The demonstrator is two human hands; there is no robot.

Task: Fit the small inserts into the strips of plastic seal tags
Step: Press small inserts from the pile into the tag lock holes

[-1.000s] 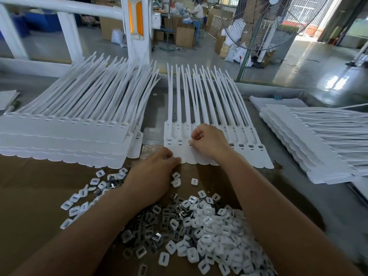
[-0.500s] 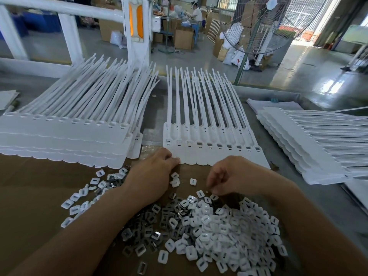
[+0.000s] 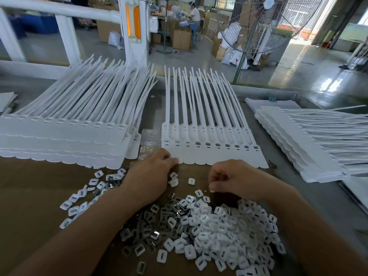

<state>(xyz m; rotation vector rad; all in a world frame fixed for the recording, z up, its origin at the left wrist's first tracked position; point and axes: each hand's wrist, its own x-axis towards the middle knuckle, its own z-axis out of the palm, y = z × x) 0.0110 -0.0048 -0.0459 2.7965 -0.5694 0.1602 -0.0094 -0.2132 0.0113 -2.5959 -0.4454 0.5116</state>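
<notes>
Now, picking time, I think: right hand (image 3: pixel 233 178) curls over the insert pile (image 3: pixel 209 226) beside the strip (image 3: pixel 209 148), grip I cannot tell; left hand (image 3: pixel 151 176) touches the strip loosely. Next, push one insert in

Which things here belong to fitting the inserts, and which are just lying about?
Job: middle strip of tags; pile of inserts; left hand at the strip's near edge; right hand by the pile; left stack of strips; right stack of strips.
Lying about: fan; cardboard boxes; paper sheets.

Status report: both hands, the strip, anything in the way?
Left hand touches strip's near corner. Right hand curled over insert pile, grip unclear. Nothing across strip.
</notes>
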